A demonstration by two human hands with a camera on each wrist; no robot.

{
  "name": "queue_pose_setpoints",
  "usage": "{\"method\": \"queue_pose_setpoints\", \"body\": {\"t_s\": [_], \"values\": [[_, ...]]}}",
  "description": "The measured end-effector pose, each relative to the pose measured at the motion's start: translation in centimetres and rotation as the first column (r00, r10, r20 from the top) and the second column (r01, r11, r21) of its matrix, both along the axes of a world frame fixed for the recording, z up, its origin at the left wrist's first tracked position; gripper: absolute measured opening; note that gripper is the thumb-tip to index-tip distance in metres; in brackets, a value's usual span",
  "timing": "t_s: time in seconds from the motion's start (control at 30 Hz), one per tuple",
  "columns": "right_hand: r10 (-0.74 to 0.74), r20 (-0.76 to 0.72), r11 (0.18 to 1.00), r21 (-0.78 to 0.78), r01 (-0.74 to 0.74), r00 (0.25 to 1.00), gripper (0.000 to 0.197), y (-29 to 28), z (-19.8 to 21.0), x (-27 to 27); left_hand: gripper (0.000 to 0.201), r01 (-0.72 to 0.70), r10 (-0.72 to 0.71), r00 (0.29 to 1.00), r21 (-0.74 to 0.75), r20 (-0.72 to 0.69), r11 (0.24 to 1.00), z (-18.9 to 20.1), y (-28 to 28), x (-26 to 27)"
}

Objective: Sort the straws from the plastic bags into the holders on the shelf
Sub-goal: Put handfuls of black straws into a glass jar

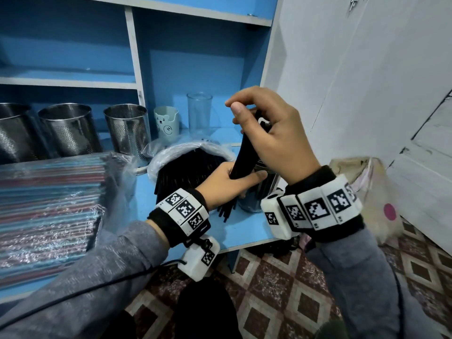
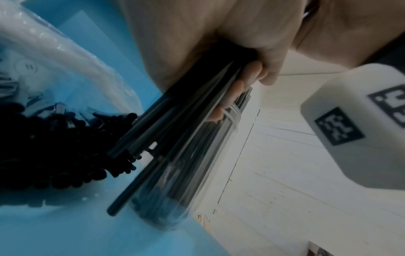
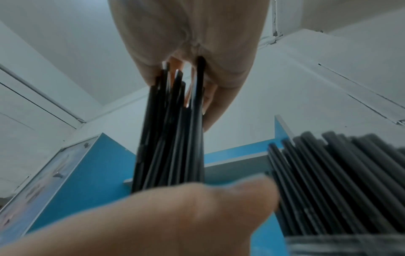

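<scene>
A bundle of black straws (image 1: 244, 152) stands nearly upright above the blue shelf (image 1: 244, 231). My right hand (image 1: 252, 118) grips its top end and my left hand (image 1: 244, 178) wraps round its lower part. Below them a clear holder (image 1: 256, 199) with black straws in it stands mostly hidden. In the left wrist view the bundle (image 2: 186, 107) points down into the clear holder (image 2: 175, 190), one straw outside its wall. In the right wrist view the bundle (image 3: 173, 138) runs from my right hand's fingers (image 3: 214, 104) to my left thumb (image 3: 175, 216).
An open plastic bag of black straws (image 1: 186, 167) lies left of the holder. A wrapped pack of coloured straws (image 1: 49, 204) fills the left. Steel holders (image 1: 66, 128) (image 1: 127, 128), a bear cup (image 1: 166, 123) and a clear glass (image 1: 199, 111) stand behind. A white wall (image 1: 367, 81) is right.
</scene>
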State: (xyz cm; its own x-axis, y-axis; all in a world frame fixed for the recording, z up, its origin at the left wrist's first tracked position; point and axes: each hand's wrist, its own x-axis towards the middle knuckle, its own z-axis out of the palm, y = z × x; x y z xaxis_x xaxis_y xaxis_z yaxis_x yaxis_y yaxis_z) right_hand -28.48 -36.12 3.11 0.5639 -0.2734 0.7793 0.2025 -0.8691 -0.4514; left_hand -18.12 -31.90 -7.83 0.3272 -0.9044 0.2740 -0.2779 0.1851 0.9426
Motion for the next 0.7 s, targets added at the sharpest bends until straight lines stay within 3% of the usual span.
{"method": "queue_pose_setpoints", "body": {"t_s": [0.07,0.17,0.23,0.3,0.4,0.53,0.6,0.7], "values": [[-0.073,-0.052,0.994,-0.082,0.069,0.996,0.022,-0.3,-0.7,0.4,0.034,0.022,-0.021,0.999,0.028,-0.033,0.999,-0.5,0.1,0.2],[-0.175,-0.371,0.983,-0.109,0.145,0.912,0.047,-0.7,-1.9,0.8,0.021,0.030,-0.023,0.994,0.060,-0.110,0.998,-1.5,0.2,0.8],[-0.153,-0.480,0.988,-0.067,0.138,0.864,0.057,-0.6,-2.6,0.9,0.014,0.023,-0.012,0.990,0.082,-0.141,0.996,-2.0,0.3,1.1],[-0.136,-0.471,0.991,-0.054,0.125,0.872,0.061,-0.4,-3.1,1.0,0.011,0.026,-0.010,0.988,0.099,-0.155,0.995,-2.4,0.4,1.3],[-0.124,-0.470,0.992,-0.060,0.108,0.874,0.061,-0.3,-3.5,1.2,0.026,0.019,-0.002,0.995,0.172,-0.101,0.985,-2.7,0.6,1.5],[-0.133,-0.479,0.991,-0.089,0.102,0.868,0.028,-0.5,-3.7,1.3,0.015,0.025,-0.032,0.999,0.252,0.024,0.967,-3.5,0.6,1.7],[-0.117,-0.447,0.993,-0.063,0.100,0.887,0.021,-0.5,-3.5,1.1,0.025,-0.011,-0.010,0.997,0.271,0.078,0.962,-3.4,0.6,1.8],[-0.058,-0.329,0.990,0.099,0.096,0.943,0.033,-0.4,-3.0,0.6,0.037,-0.083,0.055,0.987,0.187,0.149,0.979,-2.6,0.8,1.4]]}}
